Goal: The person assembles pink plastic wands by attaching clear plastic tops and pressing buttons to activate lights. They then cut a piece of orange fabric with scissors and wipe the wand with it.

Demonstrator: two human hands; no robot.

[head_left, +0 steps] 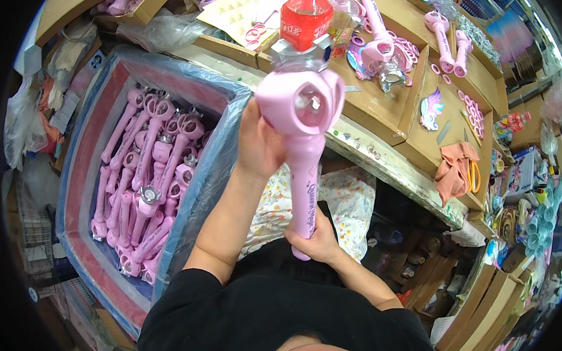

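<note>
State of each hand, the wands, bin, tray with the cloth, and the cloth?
Right hand: closed around the handle of the pink wand.
Left hand: against the wand's head, fingers mostly hidden.
Pink wand: held, head end up.
Bin: open, plastic-lined.
Wands in bin: heaped together.
Cardboard tray: open-topped, holding parts.
Peach cloth: draped over the tray's edge.

From mid-view, a pale, worn-edged workbench (389, 167) runs from eleven to three o'clock, bearing shallow brown cardboard trays (373, 113). These hold two pink plastic wand pieces (442, 41) toward one-thirty, a purple-blue wing-shaped piece (430, 110) at two, a coral cloth (454, 169) and orange-handled scissors (475, 177) at three.
</note>
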